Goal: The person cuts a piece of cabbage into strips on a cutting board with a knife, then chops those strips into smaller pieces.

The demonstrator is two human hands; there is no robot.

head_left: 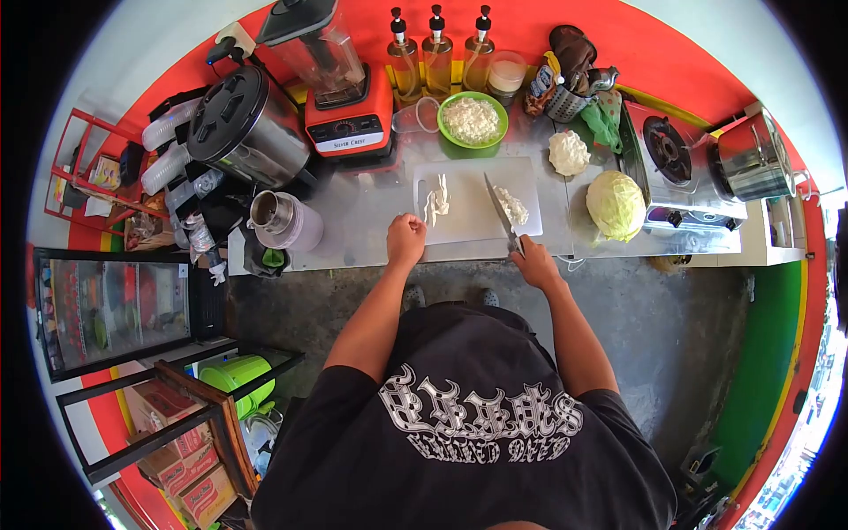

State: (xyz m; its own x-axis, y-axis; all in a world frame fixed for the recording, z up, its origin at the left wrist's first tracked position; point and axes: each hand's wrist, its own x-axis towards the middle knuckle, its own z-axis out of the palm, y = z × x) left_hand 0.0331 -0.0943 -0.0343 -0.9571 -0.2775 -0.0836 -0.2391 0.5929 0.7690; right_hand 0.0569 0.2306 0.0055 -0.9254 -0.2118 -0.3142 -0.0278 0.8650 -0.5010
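Note:
My right hand point(534, 262) grips the handle of a kitchen knife point(500, 205), its blade pointing away from me over a white cutting board point(477, 228). Chopped cabbage point(512, 207) lies in a small heap against the right side of the blade. At the board's lower left edge rests my left hand point(406, 240), fingers curled in, with nothing visible in it. Just beyond it are a few pale cabbage strips point(437, 200), apart from the fingers. Behind the board, a green bowl point(504, 132) is heaped with chopped cabbage point(471, 120).
Right of the board sit a whole cabbage point(616, 206) and a cut white piece point(569, 154). A gas stove point(698, 216) with a pot point(755, 159) stands farther right. A red blender point(347, 119), pump bottles point(437, 62) and a jug point(296, 228) line the back and left.

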